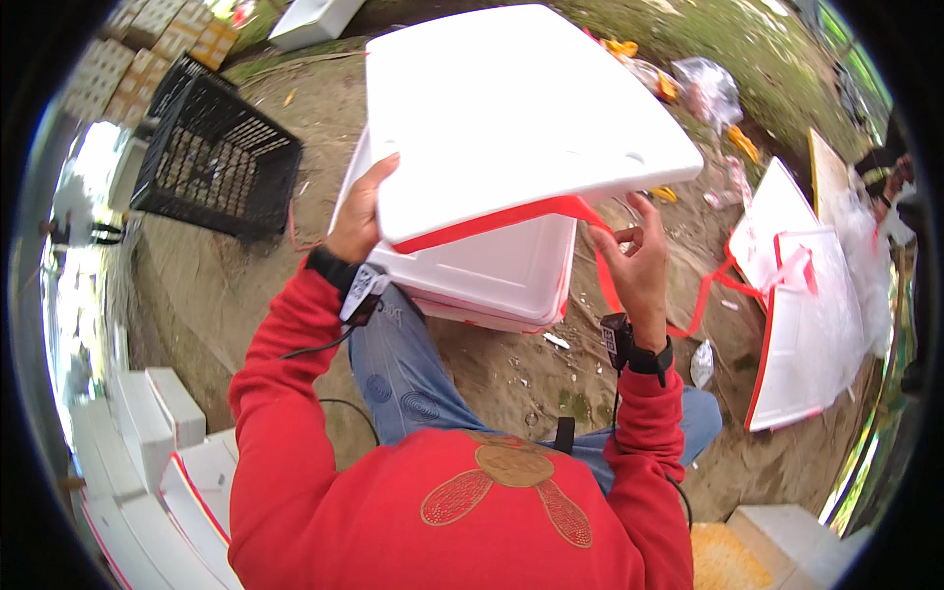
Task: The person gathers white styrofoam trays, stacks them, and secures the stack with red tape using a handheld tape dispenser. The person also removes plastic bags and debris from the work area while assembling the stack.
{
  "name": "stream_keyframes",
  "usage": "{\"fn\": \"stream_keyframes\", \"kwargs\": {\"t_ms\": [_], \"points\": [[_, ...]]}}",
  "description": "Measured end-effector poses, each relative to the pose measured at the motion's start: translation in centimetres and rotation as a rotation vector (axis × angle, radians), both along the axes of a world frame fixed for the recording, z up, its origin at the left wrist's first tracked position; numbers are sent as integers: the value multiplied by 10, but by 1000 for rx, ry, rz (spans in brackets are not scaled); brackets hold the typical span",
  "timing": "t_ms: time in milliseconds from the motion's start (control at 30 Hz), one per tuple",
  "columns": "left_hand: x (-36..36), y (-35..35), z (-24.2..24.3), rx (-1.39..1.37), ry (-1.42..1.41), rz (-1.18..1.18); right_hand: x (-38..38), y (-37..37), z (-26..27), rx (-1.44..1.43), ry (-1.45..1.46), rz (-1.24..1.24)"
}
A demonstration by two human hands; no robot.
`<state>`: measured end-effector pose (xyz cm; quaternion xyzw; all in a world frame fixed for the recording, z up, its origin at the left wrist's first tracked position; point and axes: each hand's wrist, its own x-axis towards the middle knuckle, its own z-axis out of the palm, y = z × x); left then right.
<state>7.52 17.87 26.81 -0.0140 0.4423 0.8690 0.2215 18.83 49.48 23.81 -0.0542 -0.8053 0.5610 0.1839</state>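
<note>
A white foam box lid (509,110) is held tilted up in front of me. My left hand (360,214) grips its near left corner, thumb on top. Red tape (487,221) runs along the near edge of the lid and trails loose from the right side. Between thumb and fingers, my right hand (634,269) pinches this tape beside the lid's near right part. Under the lid, on the ground, lies a white foam piece (472,273) with a recessed panel and red tape on its rim; the lid hides most of it.
A black plastic crate (221,155) stands at the left. White foam panels with red edges (804,324) lie at the right, beside clear plastic film (859,243). Foam boxes (140,428) are stacked at the lower left. Plastic bags (708,92) litter the far ground. Another person's hand (900,177) shows at the right rim.
</note>
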Motion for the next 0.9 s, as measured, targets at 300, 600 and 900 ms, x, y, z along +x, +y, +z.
{"fn": "stream_keyframes", "kwargs": {"t_ms": [300, 600, 900], "points": [[3, 102, 49, 166, -118, -219, -48, 20, -11, -279, 193, -8], [-32, 177, 37, 34, 51, 84, 4, 57, 42, 228, 24, -63], [-115, 195, 15, -120, 397, 560, 171, 108, 93, 456, -267, 1068]]}}
